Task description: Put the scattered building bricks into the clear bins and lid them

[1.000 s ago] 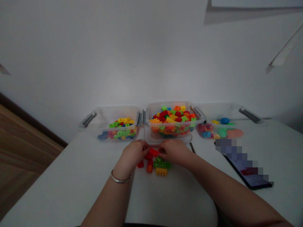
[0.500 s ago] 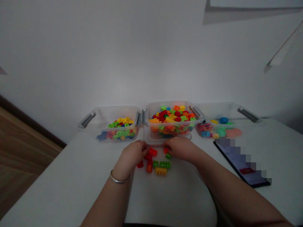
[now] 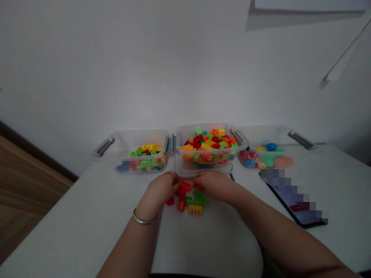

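My left hand (image 3: 162, 189), with a silver bangle at the wrist, has its fingers curled down on a dark red toy brick (image 3: 181, 191). A brighter red brick (image 3: 186, 186) lies right beside those fingertips. My right hand (image 3: 213, 185) pinches a small red brick (image 3: 199, 187), mostly hidden by the fingers. Just under it is a green brick (image 3: 197, 192); whether the two are joined I cannot tell. Nearer to me lie a longer green brick (image 3: 201, 201), a small green one (image 3: 189, 200), an orange-red one (image 3: 181, 206) and a yellow one (image 3: 196, 209).
Behind my hands a clear bin (image 3: 210, 154) heaped with bricks stands on a clear lid (image 3: 179, 170). Another clear bin (image 3: 139, 135) with colourful pieces is to its left, and a third (image 3: 290, 152) with toys to its right. A phone (image 3: 292, 204) lies on the right.
My right hand has shifted left, bringing the red and green bricks closer to the left hand and the longer green brick. My left hand stays on the red brick.
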`<state>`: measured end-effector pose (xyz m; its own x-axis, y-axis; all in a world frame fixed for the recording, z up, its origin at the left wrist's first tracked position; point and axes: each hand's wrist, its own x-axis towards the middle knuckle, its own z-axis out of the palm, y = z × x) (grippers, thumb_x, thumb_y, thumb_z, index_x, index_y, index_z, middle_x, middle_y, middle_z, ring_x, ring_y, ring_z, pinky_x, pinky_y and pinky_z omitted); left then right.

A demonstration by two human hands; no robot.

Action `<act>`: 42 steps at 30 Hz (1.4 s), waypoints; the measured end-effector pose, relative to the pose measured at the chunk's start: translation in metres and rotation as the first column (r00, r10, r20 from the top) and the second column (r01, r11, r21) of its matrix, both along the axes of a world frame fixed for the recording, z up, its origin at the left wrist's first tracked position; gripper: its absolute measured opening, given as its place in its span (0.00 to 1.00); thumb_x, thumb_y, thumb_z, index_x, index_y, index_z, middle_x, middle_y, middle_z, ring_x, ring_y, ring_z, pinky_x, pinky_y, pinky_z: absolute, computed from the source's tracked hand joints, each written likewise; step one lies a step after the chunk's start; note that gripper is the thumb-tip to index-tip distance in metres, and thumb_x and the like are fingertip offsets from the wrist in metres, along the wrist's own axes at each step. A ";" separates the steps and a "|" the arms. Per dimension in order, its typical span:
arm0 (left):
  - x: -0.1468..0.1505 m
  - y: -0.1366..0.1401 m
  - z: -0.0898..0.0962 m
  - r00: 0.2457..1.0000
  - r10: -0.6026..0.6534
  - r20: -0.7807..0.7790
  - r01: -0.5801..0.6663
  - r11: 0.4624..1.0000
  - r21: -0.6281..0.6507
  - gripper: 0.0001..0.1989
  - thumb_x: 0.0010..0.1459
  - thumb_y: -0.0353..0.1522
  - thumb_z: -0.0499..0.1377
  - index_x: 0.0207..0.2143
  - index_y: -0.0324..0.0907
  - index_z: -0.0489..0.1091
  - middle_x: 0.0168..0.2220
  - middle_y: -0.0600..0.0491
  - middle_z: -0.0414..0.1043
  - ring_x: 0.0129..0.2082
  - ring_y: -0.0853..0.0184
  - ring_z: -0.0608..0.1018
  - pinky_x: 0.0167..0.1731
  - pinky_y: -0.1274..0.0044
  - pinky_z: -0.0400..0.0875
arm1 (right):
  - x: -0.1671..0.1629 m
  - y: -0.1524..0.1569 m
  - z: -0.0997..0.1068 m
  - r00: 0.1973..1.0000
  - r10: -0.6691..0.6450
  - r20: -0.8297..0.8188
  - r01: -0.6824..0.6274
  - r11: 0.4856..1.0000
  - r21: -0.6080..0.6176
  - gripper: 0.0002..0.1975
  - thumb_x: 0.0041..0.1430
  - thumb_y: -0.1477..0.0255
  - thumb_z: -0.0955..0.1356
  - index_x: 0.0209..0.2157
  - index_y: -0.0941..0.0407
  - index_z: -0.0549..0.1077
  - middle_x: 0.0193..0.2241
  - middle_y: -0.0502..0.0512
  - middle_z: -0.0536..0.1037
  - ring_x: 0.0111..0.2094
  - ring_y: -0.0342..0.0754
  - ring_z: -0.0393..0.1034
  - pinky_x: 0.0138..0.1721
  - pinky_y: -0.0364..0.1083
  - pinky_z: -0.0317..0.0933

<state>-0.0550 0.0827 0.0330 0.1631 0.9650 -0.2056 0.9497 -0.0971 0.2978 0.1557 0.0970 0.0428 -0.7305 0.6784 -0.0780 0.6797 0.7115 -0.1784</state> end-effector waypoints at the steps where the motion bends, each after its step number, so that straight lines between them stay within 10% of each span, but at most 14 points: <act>1: 0.000 0.000 0.000 1.000 -0.001 -0.002 0.001 1.000 0.004 0.11 0.60 0.34 0.55 0.38 0.42 0.76 0.38 0.49 0.79 0.34 0.66 0.80 0.32 0.79 0.67 | 0.000 0.001 0.000 1.000 -0.001 0.003 0.001 1.000 -0.006 0.13 0.60 0.78 0.63 0.39 0.54 0.78 0.39 0.56 0.80 0.39 0.52 0.75 0.34 0.44 0.63; 7: 0.001 -0.001 0.000 1.000 0.005 -0.009 -0.005 1.000 0.005 0.11 0.60 0.35 0.55 0.39 0.42 0.76 0.39 0.48 0.80 0.34 0.66 0.80 0.32 0.79 0.68 | 0.008 -0.003 0.022 1.000 0.015 0.005 -0.016 0.993 0.120 0.10 0.60 0.77 0.64 0.38 0.55 0.78 0.37 0.55 0.80 0.38 0.52 0.75 0.32 0.44 0.61; 11: 0.001 -0.002 0.002 1.000 -0.005 -0.003 0.005 1.000 0.005 0.11 0.61 0.35 0.54 0.39 0.41 0.76 0.38 0.48 0.80 0.33 0.65 0.80 0.31 0.78 0.68 | 0.023 -0.009 0.050 0.954 0.003 -0.298 0.088 0.953 0.291 0.08 0.62 0.69 0.66 0.41 0.52 0.76 0.40 0.53 0.80 0.42 0.50 0.75 0.36 0.45 0.63; 16: 0.003 -0.005 0.005 1.000 0.006 -0.003 -0.006 1.000 -0.017 0.12 0.61 0.35 0.54 0.39 0.41 0.75 0.34 0.49 0.80 0.29 0.67 0.80 0.30 0.78 0.68 | 0.051 0.001 0.062 0.677 -0.060 -0.733 0.561 0.686 0.463 0.09 0.58 0.65 0.67 0.39 0.54 0.74 0.38 0.57 0.80 0.41 0.53 0.73 0.42 0.50 0.64; 21: 0.002 -0.005 0.005 1.000 0.007 0.001 -0.007 1.000 -0.008 0.11 0.61 0.35 0.54 0.37 0.41 0.75 0.35 0.49 0.80 0.31 0.66 0.80 0.30 0.79 0.67 | 0.078 0.030 0.054 0.552 -0.158 -0.819 0.764 0.490 0.420 0.10 0.55 0.63 0.68 0.37 0.53 0.74 0.36 0.57 0.79 0.41 0.55 0.71 0.48 0.56 0.60; 27: 0.001 -0.003 0.002 1.000 0.006 -0.011 -0.006 1.000 -0.007 0.11 0.61 0.34 0.54 0.38 0.41 0.75 0.37 0.49 0.80 0.32 0.66 0.80 0.30 0.79 0.67 | 0.086 0.053 0.035 0.607 -0.333 -0.722 0.730 0.593 0.340 0.13 0.56 0.62 0.66 0.38 0.53 0.76 0.35 0.56 0.81 0.38 0.55 0.72 0.50 0.59 0.57; 32: 0.002 -0.004 0.004 1.000 0.013 0.007 -0.013 1.000 -0.022 0.11 0.61 0.35 0.54 0.39 0.41 0.75 0.35 0.49 0.79 0.31 0.67 0.80 0.32 0.79 0.69 | 0.084 0.055 0.031 0.618 -0.358 -0.700 0.739 0.569 0.361 0.14 0.56 0.62 0.66 0.40 0.53 0.77 0.34 0.56 0.82 0.38 0.56 0.73 0.53 0.60 0.55; 38: 0.003 -0.006 0.006 1.000 0.018 0.009 -0.017 0.999 -0.032 0.11 0.62 0.35 0.54 0.38 0.41 0.75 0.34 0.50 0.79 0.29 0.68 0.80 0.33 0.78 0.70 | 0.080 0.046 0.041 0.595 -0.254 -0.762 0.719 0.592 0.364 0.14 0.57 0.65 0.66 0.42 0.55 0.76 0.39 0.59 0.81 0.41 0.57 0.73 0.49 0.58 0.59; 42: 0.001 -0.002 0.004 0.999 -0.042 -0.026 0.043 0.998 0.041 0.11 0.61 0.35 0.55 0.35 0.41 0.77 0.38 0.48 0.79 0.34 0.65 0.80 0.36 0.77 0.70 | 0.063 0.028 0.049 0.647 -0.090 -0.757 0.562 0.727 0.394 0.11 0.58 0.68 0.66 0.40 0.56 0.76 0.37 0.59 0.80 0.37 0.52 0.73 0.41 0.51 0.64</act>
<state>-0.0544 0.0804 0.0371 0.1995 0.9650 -0.1702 0.9515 -0.1493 0.2691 0.2192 0.1246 0.0922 -0.1316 0.6120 0.7798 0.7484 0.5772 -0.3267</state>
